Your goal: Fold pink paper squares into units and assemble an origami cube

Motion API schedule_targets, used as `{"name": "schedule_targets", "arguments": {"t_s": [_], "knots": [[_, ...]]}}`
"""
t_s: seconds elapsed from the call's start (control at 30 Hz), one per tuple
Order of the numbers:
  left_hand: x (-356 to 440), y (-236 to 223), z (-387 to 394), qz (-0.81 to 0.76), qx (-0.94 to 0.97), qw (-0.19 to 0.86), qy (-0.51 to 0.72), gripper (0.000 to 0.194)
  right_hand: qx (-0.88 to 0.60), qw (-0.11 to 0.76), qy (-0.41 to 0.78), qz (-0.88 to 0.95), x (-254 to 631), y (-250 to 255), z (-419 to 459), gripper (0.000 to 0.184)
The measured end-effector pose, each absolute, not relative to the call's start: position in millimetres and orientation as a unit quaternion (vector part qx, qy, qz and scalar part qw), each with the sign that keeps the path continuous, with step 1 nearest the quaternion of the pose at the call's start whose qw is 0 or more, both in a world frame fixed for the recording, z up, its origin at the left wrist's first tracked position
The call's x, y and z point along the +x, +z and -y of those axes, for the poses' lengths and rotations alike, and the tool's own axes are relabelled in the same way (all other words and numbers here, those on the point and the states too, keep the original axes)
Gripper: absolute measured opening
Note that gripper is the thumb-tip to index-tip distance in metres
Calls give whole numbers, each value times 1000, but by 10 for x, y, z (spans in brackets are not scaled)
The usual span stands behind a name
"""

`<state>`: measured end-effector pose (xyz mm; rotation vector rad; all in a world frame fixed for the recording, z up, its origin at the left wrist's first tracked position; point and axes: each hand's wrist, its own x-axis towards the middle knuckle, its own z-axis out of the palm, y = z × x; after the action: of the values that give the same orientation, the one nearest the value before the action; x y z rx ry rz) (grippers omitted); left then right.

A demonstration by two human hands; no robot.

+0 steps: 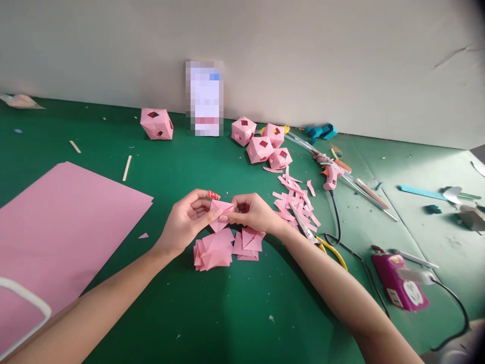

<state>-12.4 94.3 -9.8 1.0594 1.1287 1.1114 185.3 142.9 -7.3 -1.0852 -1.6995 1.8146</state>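
Observation:
Both hands hold one small folded pink paper square above the green table. My left hand pinches its left side, thumb on the front, with a red wrap round one fingertip. On the right side, my right hand grips the paper between thumb and curled fingers. Crease lines cross the front of the square. Just below the hands lies a loose stack of pink paper squares. Beside it on the right sits a smaller pile of folded squares, close under my right wrist.
Large pink sheets cover the left. Hollow pink paper shapes stand at the back near an upright blurred screen. Paper strips, yellow-handled scissors, a corded pink glue gun and a magenta power strip lie right.

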Motion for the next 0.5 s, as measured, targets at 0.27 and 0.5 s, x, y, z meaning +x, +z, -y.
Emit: {"name": "schedule_targets", "arguments": {"t_s": [0.27,0.5], "knots": [[-120,-98,-934,-481,438,598,467,39,-383,217,658,611,1845,-63,-1422,46],[-126,-143,-923,-501,426,571,491,40,-364,266,656,605,1853,-37,-1403,34]]}}
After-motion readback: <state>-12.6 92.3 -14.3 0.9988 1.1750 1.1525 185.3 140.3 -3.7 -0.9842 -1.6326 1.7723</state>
